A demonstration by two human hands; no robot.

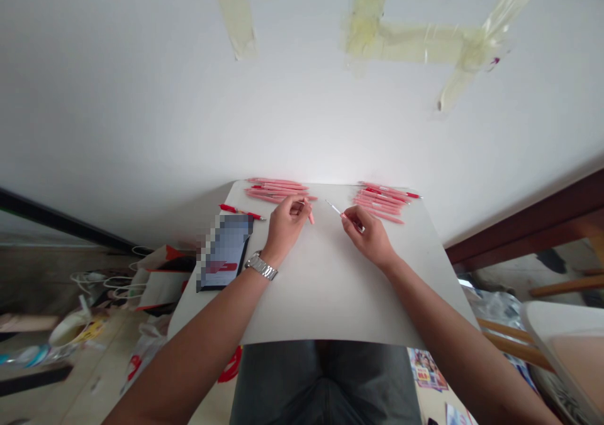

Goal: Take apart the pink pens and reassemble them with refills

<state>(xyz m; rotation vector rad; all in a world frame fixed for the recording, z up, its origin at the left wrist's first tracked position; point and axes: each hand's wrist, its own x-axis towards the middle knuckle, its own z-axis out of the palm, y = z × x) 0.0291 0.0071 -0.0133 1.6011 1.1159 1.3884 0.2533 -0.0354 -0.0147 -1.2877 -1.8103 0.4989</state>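
Observation:
My left hand (287, 222), with a metal watch on its wrist, is closed around a pink pen barrel (310, 215) above the white table (325, 299). In my right hand (368, 233) a thin pen refill (336, 210) is pinched, its tip pointing left toward the barrel. A pile of pink pens (278, 190) lies just beyond my left hand. A second pile of pink pens (383, 200) lies beyond my right hand. One red pen (240, 211) rests alone at the table's left side.
A phone (224, 252) lies on the table's left part. A white wall with strips of tape (401, 38) rises behind. Bags and cables clutter the floor at left. A chair (561, 343) and magazines stand at right.

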